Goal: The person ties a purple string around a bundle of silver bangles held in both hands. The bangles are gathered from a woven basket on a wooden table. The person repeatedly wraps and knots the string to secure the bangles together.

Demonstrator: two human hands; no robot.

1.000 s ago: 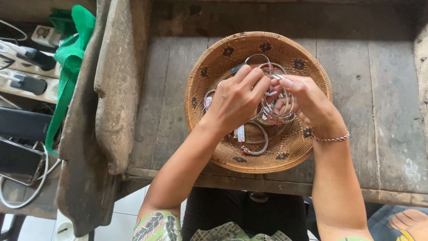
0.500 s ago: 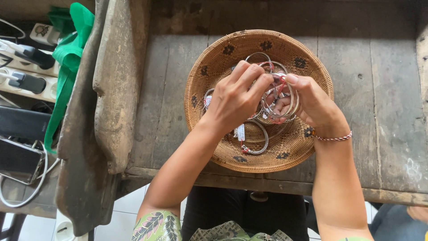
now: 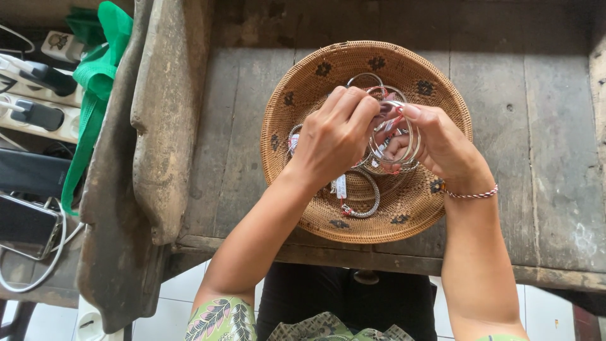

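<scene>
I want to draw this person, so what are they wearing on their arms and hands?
Both arms are bare up to short sleeves with a green leaf pattern. The right hand has a thin red-and-white twisted bracelet at the wrist. The left hand wears nothing that I can see.

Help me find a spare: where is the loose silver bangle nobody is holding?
In the head view, the loose silver bangle lies inside the round woven basket, on its near side, just below the left hand and beside a small white tag.
</scene>
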